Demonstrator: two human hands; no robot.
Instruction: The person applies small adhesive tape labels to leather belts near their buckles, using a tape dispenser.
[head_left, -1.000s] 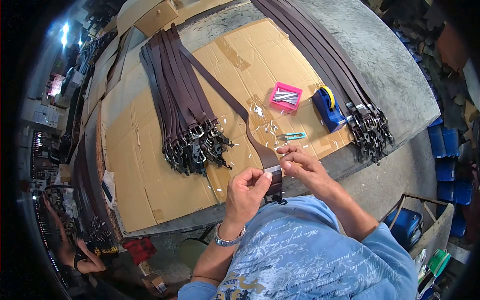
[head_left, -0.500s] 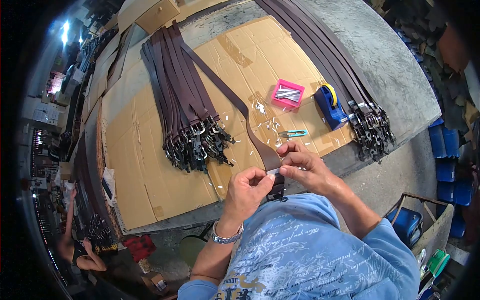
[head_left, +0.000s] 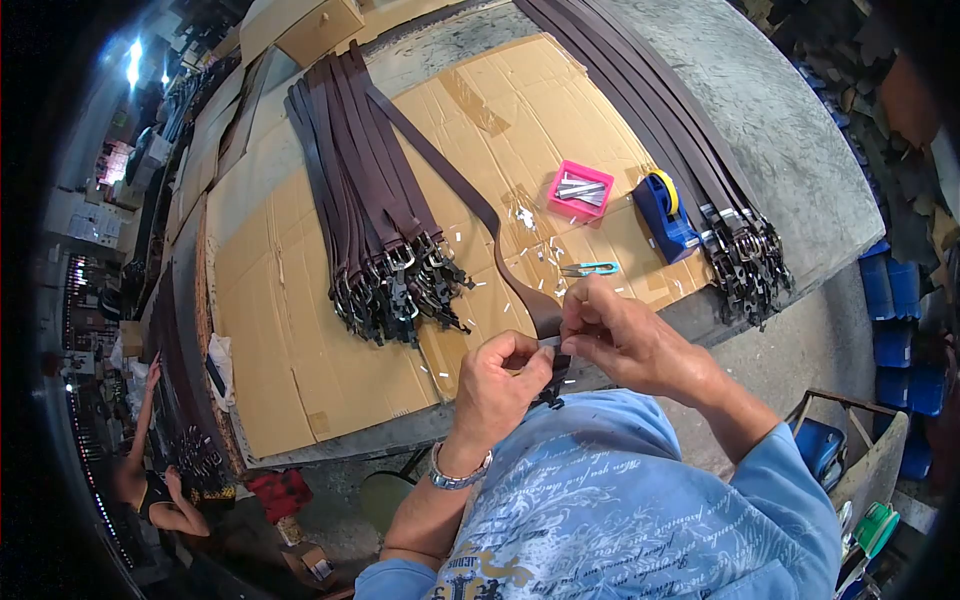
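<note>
A single brown leather belt runs across the cardboard-covered table toward me, its buckle end hanging off the near edge. My left hand pinches the belt near the buckle, thumb and fingers closed on it. My right hand meets it from the right, fingertips pinched on a small white strip wrapped on the same spot of the belt. The buckle is mostly hidden behind my hands.
A pile of brown belts with buckles lies left of centre, another pile at the right. A pink tray, a blue tape dispenser and small snips sit between them. Another person works far left.
My hands have drawn closer together on the belt end, and the white strip is now mostly covered by my fingers. The person at far left has shifted an arm.
</note>
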